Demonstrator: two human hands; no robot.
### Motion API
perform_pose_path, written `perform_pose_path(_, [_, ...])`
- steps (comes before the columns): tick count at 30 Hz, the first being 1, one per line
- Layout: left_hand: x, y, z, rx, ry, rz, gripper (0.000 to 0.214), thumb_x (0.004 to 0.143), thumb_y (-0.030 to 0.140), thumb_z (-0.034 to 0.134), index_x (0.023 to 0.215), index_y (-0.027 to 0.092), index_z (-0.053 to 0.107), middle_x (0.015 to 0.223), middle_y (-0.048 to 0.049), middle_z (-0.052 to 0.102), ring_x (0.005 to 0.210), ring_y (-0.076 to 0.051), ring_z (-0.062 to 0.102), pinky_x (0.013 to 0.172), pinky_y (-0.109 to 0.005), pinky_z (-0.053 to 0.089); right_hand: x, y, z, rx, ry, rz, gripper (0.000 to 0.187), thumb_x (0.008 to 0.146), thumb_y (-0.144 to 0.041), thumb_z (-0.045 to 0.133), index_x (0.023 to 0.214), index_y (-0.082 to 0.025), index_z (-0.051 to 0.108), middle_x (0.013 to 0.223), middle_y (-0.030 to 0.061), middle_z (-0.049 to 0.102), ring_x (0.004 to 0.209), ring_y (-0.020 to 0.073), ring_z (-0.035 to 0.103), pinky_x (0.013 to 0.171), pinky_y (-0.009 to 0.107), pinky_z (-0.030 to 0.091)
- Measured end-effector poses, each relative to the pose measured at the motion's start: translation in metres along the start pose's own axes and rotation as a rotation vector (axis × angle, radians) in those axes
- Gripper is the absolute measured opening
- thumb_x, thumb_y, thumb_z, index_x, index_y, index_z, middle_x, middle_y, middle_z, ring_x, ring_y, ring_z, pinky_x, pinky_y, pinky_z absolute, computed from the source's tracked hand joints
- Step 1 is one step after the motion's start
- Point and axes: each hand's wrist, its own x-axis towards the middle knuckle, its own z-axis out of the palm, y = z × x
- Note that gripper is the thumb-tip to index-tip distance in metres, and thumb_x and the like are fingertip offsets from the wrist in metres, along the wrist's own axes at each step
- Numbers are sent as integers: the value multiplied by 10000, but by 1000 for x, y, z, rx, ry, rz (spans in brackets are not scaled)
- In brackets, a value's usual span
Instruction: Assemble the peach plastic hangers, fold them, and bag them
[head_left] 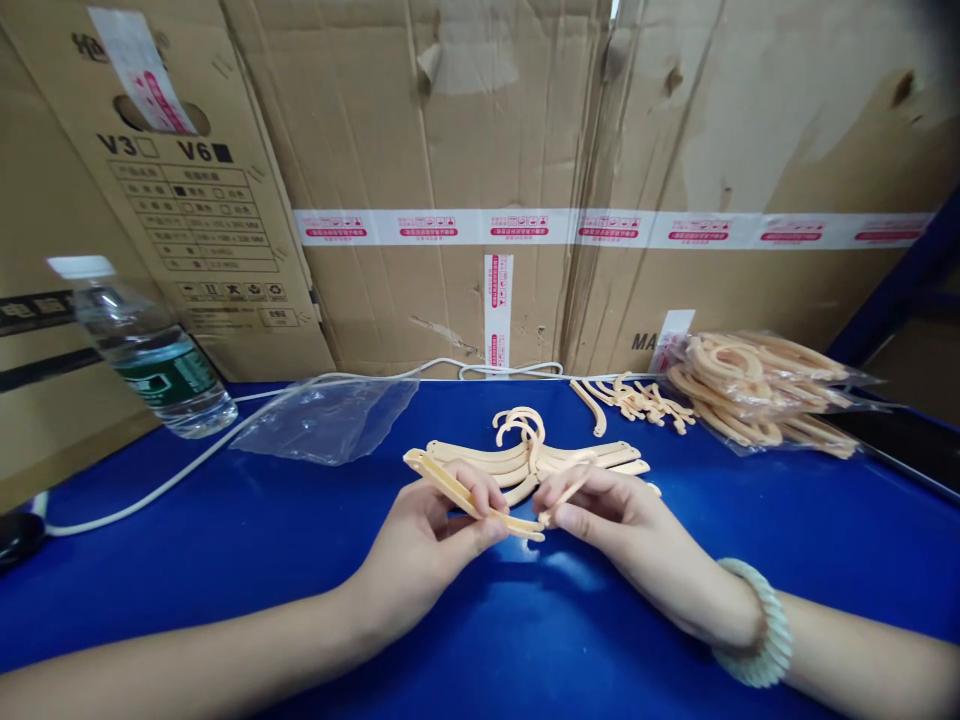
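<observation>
My left hand (431, 540) pinches a long peach plastic hanger arm (450, 487) that slants up to the left. My right hand (611, 520) is closed on a second, shorter peach piece (564, 494), and the two pieces meet between my hands near the table's middle. Just behind my fingers lies a stack of assembled peach hangers (536, 455) with their hooks pointing away from me. A pale bead bracelet (757, 625) circles my right wrist.
The blue table (225, 540) carries an empty clear plastic bag (330, 420), a water bottle (146, 350) at left, a white cable (187, 465), loose hanger pieces (637, 400) and bagged hangers (757, 390) at right. Cardboard boxes (450, 150) wall off the back.
</observation>
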Motion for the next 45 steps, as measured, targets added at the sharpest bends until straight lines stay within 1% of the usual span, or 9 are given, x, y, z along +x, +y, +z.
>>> perform_pose_path(4, [0,3,1,58,-1,26,203,793,152,670,660,186,521,818,16,628,725,-111,614,651,-219,516,-1,-3,0,-6,-92,9,250,841,-432,696,860,-184,676,909,33,689,893,168,631,862,317,509])
perform_pose_path(10, [-2,7,3,107,-12,87,239,811,143,662,614,177,530,807,5,639,746,-124,628,658,-221,499,1,-2,1,201,-127,97,258,841,-413,712,916,-181,629,903,28,704,767,118,643,779,272,523])
perform_pose_path(16, [-4,9,2,196,-24,174,235,830,107,652,634,181,544,806,10,657,776,-127,635,715,-232,498,1,-4,1,188,-159,122,322,835,-420,719,1002,-168,608,803,8,697,745,117,670,723,247,543])
perform_pose_path(19, [-4,12,3,243,-39,202,245,833,92,641,627,177,541,793,9,665,757,-127,635,704,-232,484,2,-2,1,176,-164,142,334,825,-448,722,946,-168,588,805,20,705,753,133,692,706,255,554])
perform_pose_path(22, [-4,17,5,296,-55,206,256,834,74,627,615,173,540,770,11,664,733,-122,630,697,-228,468,2,0,1,150,-142,108,345,815,-478,722,871,-171,576,747,12,694,713,133,691,703,264,560])
perform_pose_path(26, [-4,20,7,316,-73,214,262,833,88,637,606,172,536,753,11,654,720,-121,628,695,-225,457,1,4,2,90,-110,60,354,823,-502,703,846,-174,570,708,13,686,658,130,669,658,262,550])
perform_pose_path(32, [-4,15,7,256,-86,170,258,838,102,643,611,175,542,764,3,655,726,-132,634,682,-229,461,-1,9,6,46,-69,41,374,807,-521,699,787,-175,559,646,11,661,601,125,631,611,256,522])
perform_pose_path(41, [-8,14,12,162,-24,34,229,775,152,668,598,180,525,740,-2,602,709,-145,605,639,-234,471,-1,11,9,-14,-13,21,275,814,-417,682,771,-184,543,600,-1,634,556,133,614,574,263,502])
perform_pose_path(45, [-7,13,12,92,21,-93,149,770,194,691,712,188,554,749,11,602,703,-140,607,650,-244,499,-2,6,11,-7,-22,20,313,809,-467,690,790,-183,559,639,-1,622,592,136,600,596,269,499])
